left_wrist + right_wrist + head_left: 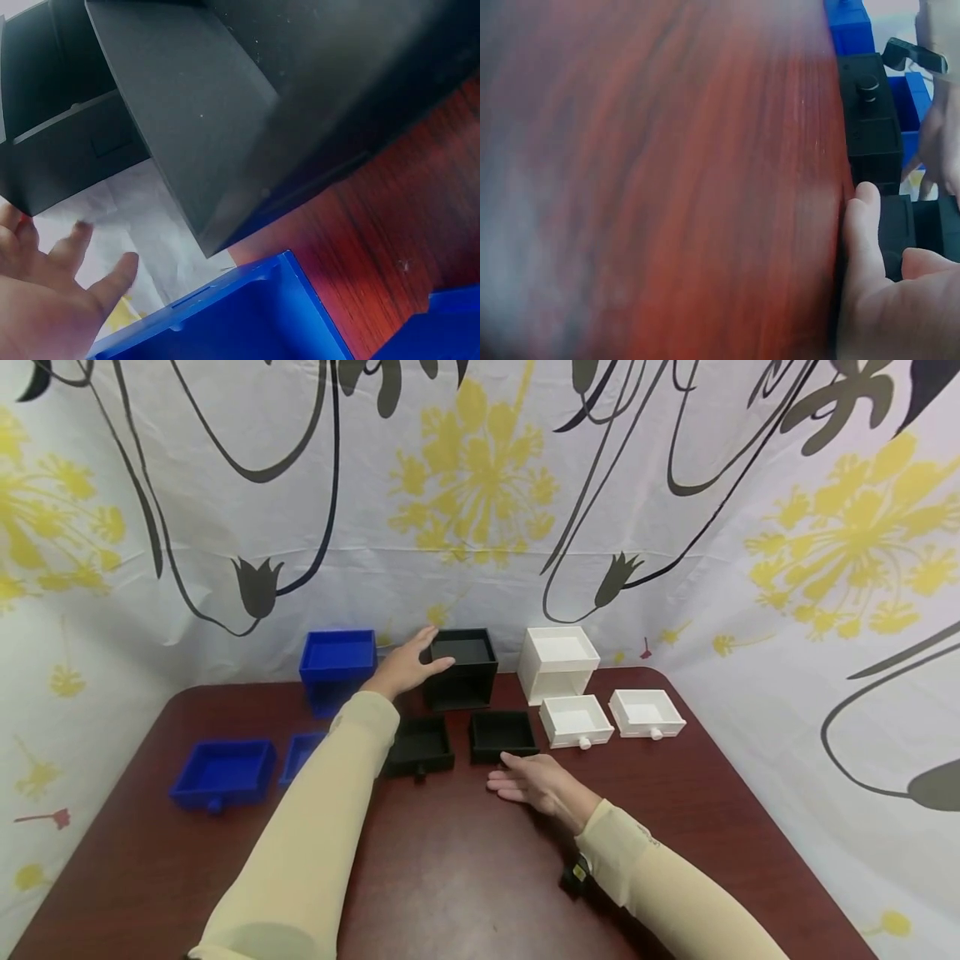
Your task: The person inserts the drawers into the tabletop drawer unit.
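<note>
My left hand [407,667] reaches over the table to the left side of the black box frame [461,687]. Its thumb and fingers are spread, and nothing lies in its grasp. In the left wrist view the fingers [112,283] show near the black box wall [161,105]; whether they touch it I cannot tell. My right hand [542,783] is at the front of the right black drawer [502,735], fingers extended. In the right wrist view its fingers lie around the knob area of the black drawer front [895,225]. Another black drawer [417,743] sits left of it.
At the back left stands a blue box frame [337,664], with a blue drawer [223,774] and a second blue drawer [300,752] partly behind my left sleeve. A white box frame [559,662] and two white drawers [576,720] stand at the right. A patterned cloth hangs behind.
</note>
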Motion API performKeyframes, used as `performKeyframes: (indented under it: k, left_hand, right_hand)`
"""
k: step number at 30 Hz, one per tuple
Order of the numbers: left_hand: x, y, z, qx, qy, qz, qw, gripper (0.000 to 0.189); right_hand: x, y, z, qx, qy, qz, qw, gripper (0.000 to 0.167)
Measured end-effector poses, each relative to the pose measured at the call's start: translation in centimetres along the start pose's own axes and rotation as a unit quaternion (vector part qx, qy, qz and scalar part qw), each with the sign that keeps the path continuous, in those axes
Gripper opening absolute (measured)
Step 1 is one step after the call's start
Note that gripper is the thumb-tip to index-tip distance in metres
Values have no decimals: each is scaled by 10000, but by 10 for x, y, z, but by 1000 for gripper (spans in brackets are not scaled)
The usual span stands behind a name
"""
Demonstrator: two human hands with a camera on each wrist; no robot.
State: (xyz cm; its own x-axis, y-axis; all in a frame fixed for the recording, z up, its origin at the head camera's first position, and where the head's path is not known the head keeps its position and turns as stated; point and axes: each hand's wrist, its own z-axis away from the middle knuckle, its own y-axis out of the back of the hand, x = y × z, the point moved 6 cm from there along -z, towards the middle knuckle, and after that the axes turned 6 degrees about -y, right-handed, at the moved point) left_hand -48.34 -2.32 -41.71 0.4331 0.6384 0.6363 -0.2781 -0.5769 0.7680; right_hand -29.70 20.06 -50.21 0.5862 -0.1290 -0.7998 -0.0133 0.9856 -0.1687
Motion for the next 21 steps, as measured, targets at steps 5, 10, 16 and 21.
performKeyframes:
  k: [5,10,16,21]
  left_hand:
    - [-1,-1,0,16,24,72,10000,92]
    - [-1,-1,-1,51,36,28,10000,94]
    - [-3,-1,-2,44,86,89,9999,93]
    - [-3,0,-1,9,117,81,9999,94]
  right_hand:
    - [2,-1,-3,-103,-94,-429,9990,47]
    - [1,-3,-5,-86,-7,-482,9988,44]
    - [-3,-11,-8,-87,184,-458,9987,44]
    - [-12,-19,-13,-59,261,-374,9989,44]
